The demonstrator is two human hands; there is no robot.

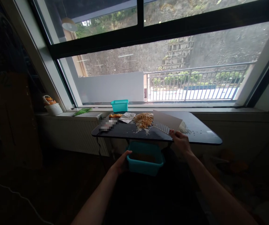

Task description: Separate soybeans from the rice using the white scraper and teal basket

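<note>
teal plastic fills our left hand [121,164]: we hold a small teal bin [146,159] just below the near edge of the dark counter [202,135], fingers closed round its left rim with the thumb on top, and something brownish lies in its bottom. our right hand [180,141] is up at the counter's near edge, above and to the right of the bin, its fingers pinched shut on the lower corner of a white card [166,122]. the card stands tilted on the counter, and its lower edge looks ribbed or slotted, though we cannot tell which. just left of the card lies a heap of yellow grains [144,119], with pale bits scattered along its near side. a smaller patch of white grains [184,127] lies on the card's right, partly hidden behind it. further left on the counter are a crumpled white wrapper [127,117] and a small orange thing [115,115], touching or nearly so. behind them, on the window sill, stands a second teal bin [119,105], well apart from the one we hold. at the sill's left end sits a white bowl [53,109] with something orange above it, and a white radiator [75,134] runs below the sill.
</note>
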